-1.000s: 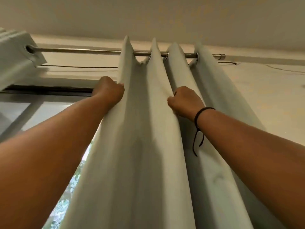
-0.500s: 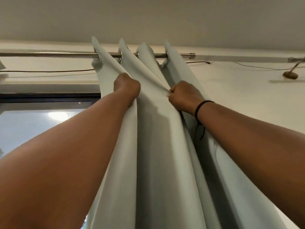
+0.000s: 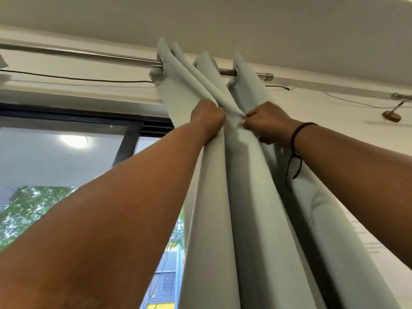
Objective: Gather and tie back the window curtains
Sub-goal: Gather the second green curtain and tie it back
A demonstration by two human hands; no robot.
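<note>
A pale grey-green curtain point(image 3: 245, 197) hangs in bunched folds from a metal rod point(image 3: 100, 55) near the rod's right end. Both arms reach up to it. My left hand point(image 3: 207, 118) grips the left folds just below the eyelets. My right hand point(image 3: 267, 122), with a black cord at the wrist, pinches a fold right beside it. The two hands are nearly touching, with the gathered cloth between them. The fingers are hidden in the fabric.
The window point(image 3: 66, 163) with a dark frame lies bare to the left, trees and a building outside. A thin cable point(image 3: 78, 79) runs along the wall under the rod. A wall bracket point(image 3: 392, 114) sticks out at the far right. The ceiling is close above.
The curtain's left folds have slid right along the rod and bunched tighter. My left hand has closed in on my right hand. More window is uncovered.
</note>
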